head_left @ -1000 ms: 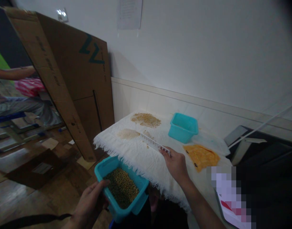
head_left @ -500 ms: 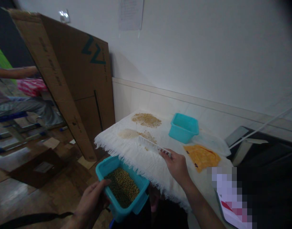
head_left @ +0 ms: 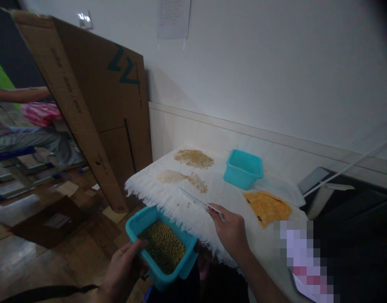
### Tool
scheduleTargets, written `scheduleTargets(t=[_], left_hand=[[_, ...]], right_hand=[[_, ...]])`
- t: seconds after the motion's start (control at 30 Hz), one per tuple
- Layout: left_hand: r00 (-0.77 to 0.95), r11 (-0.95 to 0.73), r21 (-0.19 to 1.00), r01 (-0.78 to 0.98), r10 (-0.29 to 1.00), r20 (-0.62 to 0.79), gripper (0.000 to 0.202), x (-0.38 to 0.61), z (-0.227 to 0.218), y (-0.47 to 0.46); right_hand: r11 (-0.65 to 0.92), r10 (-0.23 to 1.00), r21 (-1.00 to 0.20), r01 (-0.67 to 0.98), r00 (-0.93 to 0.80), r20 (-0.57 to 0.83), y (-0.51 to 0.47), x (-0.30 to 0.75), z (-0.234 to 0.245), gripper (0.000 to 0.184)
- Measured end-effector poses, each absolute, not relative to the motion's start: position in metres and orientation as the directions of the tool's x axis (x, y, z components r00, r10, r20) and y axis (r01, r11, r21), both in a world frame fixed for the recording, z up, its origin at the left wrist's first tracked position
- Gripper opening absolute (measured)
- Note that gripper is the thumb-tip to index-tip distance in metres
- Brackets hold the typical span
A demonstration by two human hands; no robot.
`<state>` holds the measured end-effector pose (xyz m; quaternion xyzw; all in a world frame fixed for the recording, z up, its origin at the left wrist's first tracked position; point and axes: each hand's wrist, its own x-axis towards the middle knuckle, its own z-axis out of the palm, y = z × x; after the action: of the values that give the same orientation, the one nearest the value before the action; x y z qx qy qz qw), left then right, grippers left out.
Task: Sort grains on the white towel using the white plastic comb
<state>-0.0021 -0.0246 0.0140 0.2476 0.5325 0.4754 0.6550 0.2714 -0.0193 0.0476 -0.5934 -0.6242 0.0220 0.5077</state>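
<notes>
My left hand [head_left: 122,269] grips the near rim of a teal plastic tub [head_left: 160,248] filled with greenish beans, held just below the fringed edge of a white cloth [head_left: 193,210] spread on a table. Pinched in my right hand [head_left: 231,231] is one end of a white ruler [head_left: 198,200], which lies low across the cloth near a few loose beans. Farther back on the cloth sit a pile of tan beans [head_left: 193,158] and a paler pile [head_left: 172,176] with a short trail of grains.
An empty teal tub [head_left: 243,168] stands at the back of the cloth, with an orange cloth [head_left: 266,207] to its right. A tall cardboard sheet [head_left: 95,97] leans on the wall at left. Another person's arm [head_left: 19,94] shows far left.
The ruler has swept toward me across the cloth and tipped flatter, leaving a few beans near the edge. My right hand drew back slightly. The tub stayed put.
</notes>
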Motion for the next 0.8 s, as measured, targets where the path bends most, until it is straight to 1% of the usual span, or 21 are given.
scheduleTargets(t=[0.17,0.37,0.5,0.6,0.67,0.7,0.77,0.8], left_hand=[[-0.049,0.446,0.834,-0.325,0.873,-0.485,0.042,0.003,0.021,-0.027],[-0.048,0.431,0.841,-0.328,0.881,-0.470,0.041,0.008,0.023,-0.026],[-0.046,0.439,0.841,-0.318,0.878,-0.476,0.041,0.006,0.018,-0.025],[-0.026,0.448,0.836,-0.316,0.877,-0.480,0.040,0.005,0.017,-0.024],[-0.015,0.454,0.833,-0.316,0.875,-0.483,0.041,0.005,0.017,-0.024],[-0.007,0.458,0.832,-0.315,0.875,-0.484,0.041,0.005,0.018,-0.024],[0.001,0.463,0.829,-0.314,0.873,-0.488,0.040,0.005,0.020,-0.023],[0.000,0.465,0.826,-0.320,0.871,-0.490,0.040,0.006,0.022,-0.023]], right_hand=[[0.309,0.755,-0.592,0.744,0.187,0.629,-0.035,0.250,0.047,0.032],[0.321,0.701,-0.514,0.795,0.166,0.694,-0.039,0.236,0.047,0.036],[0.438,0.687,-0.463,0.771,0.045,0.725,-0.045,0.222,0.048,0.033],[0.510,0.692,-0.470,0.721,-0.020,0.722,-0.049,0.219,0.054,0.034],[0.483,0.702,-0.490,0.726,0.014,0.712,-0.047,0.228,0.059,0.034],[0.441,0.705,-0.497,0.747,0.055,0.707,-0.044,0.237,0.061,0.034],[0.302,0.697,-0.497,0.814,0.167,0.697,-0.036,0.261,0.063,0.040],[0.208,0.677,-0.490,0.847,0.237,0.697,-0.031,0.274,0.064,0.046]])
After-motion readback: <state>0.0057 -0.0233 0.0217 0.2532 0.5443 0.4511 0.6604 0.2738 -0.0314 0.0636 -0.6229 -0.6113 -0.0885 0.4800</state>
